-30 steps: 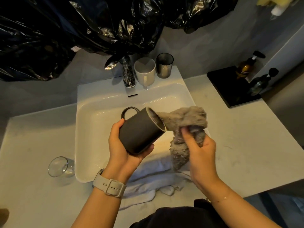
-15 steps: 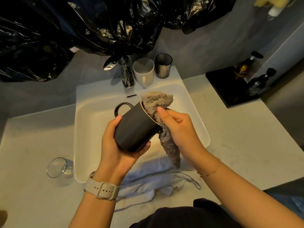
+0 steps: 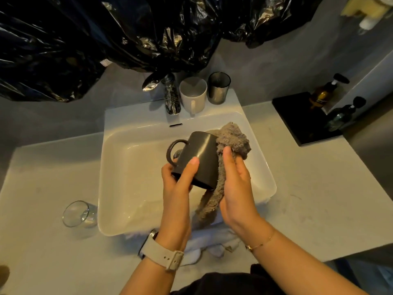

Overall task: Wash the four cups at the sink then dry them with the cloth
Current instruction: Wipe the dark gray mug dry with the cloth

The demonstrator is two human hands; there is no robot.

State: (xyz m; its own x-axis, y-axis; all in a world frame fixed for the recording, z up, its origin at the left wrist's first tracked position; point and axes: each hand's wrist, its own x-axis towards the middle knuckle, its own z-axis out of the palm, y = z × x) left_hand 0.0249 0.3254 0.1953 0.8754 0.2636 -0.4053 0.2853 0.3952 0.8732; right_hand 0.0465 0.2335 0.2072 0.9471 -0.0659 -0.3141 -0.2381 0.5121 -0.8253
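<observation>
You hold the dark mug up over the sink, tipped on its side. Its handle points left, toward the tap side, and its open end faces away from you and to the right. Your left hand grips the mug near its bottom, with your thumb across the side and your fingers curled under it. Your right hand holds the fluffy grey cloth against the right side of the mug. Your thumb presses on the cloth and your fingers wrap round behind it. The top of the cloth bunches over the mug's rim, and the long end hangs down between your two hands.

At the back of the sink, by the tap, stand a white mug and a dark shiny cup, right next to each other. A clear glass sits on the counter just left of the sink. It leans over, but you cannot tell if it lies flat. A white towel lies crumpled at the front edge of the sink, under your wrists.

Far to the right, two pump bottles stand by a black tray. Black plastic bags hang on the wall above. You wear a pale watch on your left wrist and a thin bracelet on your right.
</observation>
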